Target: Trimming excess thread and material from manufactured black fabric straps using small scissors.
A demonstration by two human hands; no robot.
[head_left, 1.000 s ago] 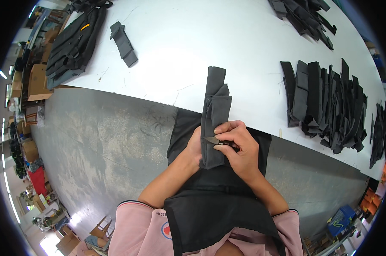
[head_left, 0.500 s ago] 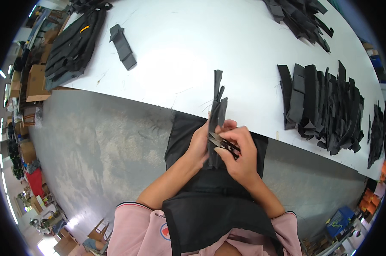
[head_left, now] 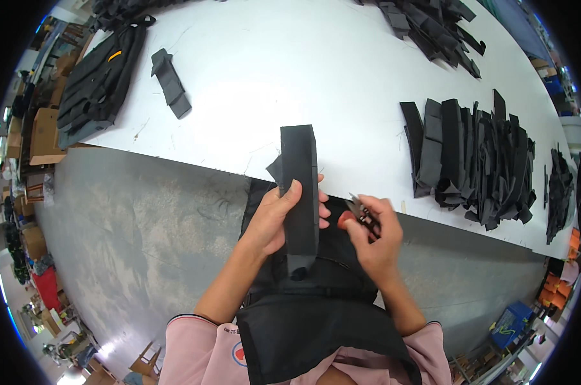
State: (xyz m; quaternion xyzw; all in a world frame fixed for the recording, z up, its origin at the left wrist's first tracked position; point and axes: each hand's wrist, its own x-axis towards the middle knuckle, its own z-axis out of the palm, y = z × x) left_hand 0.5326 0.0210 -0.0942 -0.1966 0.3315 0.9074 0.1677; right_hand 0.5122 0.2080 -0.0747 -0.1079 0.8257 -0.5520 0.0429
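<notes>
Centrally, white tabletop (head_left: 342, 70) filling upper frame, with heaped black strap pieces (head_left: 476, 160) at right and a folded black bundle (head_left: 98, 83) at upper left. Below centre, long black fabric piece (head_left: 300, 186) held upright, clasped by left hand (head_left: 274, 218). Just right of it, right hand (head_left: 374, 240) closed around small thread snips (head_left: 358, 215) with an orange-red handle. Best done, by judgement, with fabric kept taut and steady, blades brought only to loose threads, fingers clear.
</notes>
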